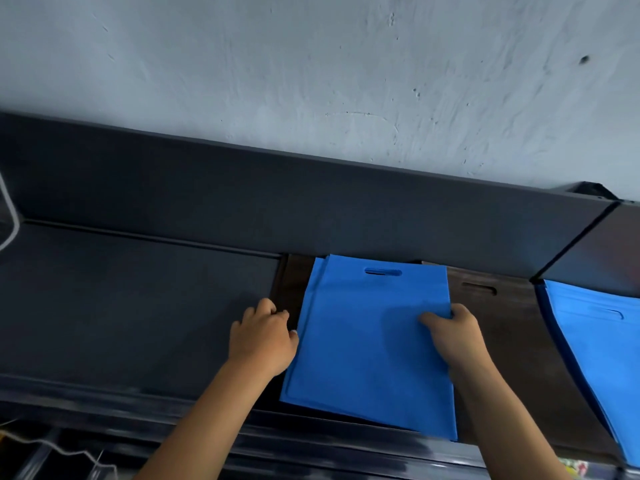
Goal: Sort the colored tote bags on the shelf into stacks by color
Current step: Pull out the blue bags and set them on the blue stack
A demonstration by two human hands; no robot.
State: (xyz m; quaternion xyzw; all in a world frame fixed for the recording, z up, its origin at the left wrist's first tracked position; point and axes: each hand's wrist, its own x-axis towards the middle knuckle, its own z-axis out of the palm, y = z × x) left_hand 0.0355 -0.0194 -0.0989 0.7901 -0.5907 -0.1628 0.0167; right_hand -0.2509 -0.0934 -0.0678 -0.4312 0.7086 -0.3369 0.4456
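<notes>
Dark shelf (138, 306), long and flat, with a raised back panel (311, 202) below a pale plaster wall (311, 64). We see bags only at the centre and right of it.

Brown bags (502, 323) lie flat under and to the right of the centre pile, with one die-cut handle slot showing. A further blue stack (595, 358) lies at the far right, in the next bay beyond a dark divider, overhanging the front edge.

Top blue bag (363, 341) lies flat on the centre pile, handle slot toward the back, near edge just past the shelf lip. At least one more blue layer peeks out along its left edge.

Handling, as we judge it: thin non-woven fabric, very light, limp, no stiffness beyond its seams. It should slide easily over its neighbours and may drag the layer beneath along. It is not fragile. Best holds are the side seams, or the handle slot for a one-handed lift; taking both sides keeps it flat for stacking.

Right hand (453, 337) pinches the bag's right edge, thumb on top, fingers tucked beneath. Left hand (263, 337) sits at the left edge with fingers curled; we cannot tell whether it has cloth or merely rests on the shelf.
</notes>
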